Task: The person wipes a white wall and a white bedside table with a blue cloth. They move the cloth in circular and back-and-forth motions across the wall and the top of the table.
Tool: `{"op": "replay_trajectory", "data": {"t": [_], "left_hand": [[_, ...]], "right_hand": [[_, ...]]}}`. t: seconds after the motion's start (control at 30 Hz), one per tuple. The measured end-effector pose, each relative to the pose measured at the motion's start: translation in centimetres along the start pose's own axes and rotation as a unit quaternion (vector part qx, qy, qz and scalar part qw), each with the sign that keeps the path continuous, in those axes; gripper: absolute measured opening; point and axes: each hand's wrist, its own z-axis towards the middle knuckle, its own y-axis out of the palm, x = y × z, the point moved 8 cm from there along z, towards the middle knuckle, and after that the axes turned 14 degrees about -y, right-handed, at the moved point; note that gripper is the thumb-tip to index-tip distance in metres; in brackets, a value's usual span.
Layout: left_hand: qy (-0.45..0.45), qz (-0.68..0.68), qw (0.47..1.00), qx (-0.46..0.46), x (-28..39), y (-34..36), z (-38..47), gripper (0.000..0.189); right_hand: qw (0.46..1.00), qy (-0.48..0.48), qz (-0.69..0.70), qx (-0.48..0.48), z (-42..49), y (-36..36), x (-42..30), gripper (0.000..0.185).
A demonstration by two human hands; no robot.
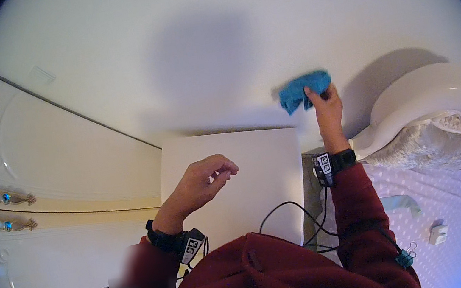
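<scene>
A blue cloth (306,89) is pinched between the thumb and fingers of my right hand (327,101), up at the pale wall (112,85). The cloth looks bunched, with loose ends hanging down, and it appears to lie on the wall surface. My left hand (204,179) is empty, its fingers loosely curled and a small gap showing between thumb and fingers. Below that hand is the plain top of a white cabinet or table (236,152), which stands by the wall.
To the left is a white wardrobe (64,147) with ornate jewelled handles (6,196). A curved white headboard (424,95) rises at the right, above a bed with a dotted pink sheet (451,195) and a small white object (439,234). Black cables (287,203) loop between my wrists.
</scene>
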Motion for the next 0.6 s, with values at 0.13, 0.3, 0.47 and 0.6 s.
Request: {"op": "replay_trajectory", "data": {"t": [0.13, 0.3, 0.47, 0.6], "left_hand": [[0.018, -0.024, 1.000, -0.004, -3.2, -3.4, 0.1, 0.010], [-0.038, -0.057, 0.997, 0.033, -10.5, -9.3, -1.5, 0.010], [-0.092, -0.115, 0.987, 0.066, -17.6, -13.3, -3.0, 0.012], [-0.154, -0.153, 0.974, 0.067, -23.8, -14.2, -3.8, 0.013]], "right_hand": [[0.939, 0.261, -0.222, -0.029, -4.3, -0.5, 4.7, 0.033], [0.962, 0.258, -0.083, -0.042, -4.2, 7.8, 3.8, 0.034], [0.987, 0.078, 0.026, -0.135, -0.4, 16.6, -2.6, 0.026], [0.992, 0.065, -0.100, -0.032, -1.6, 14.9, -3.5, 0.034]]}}
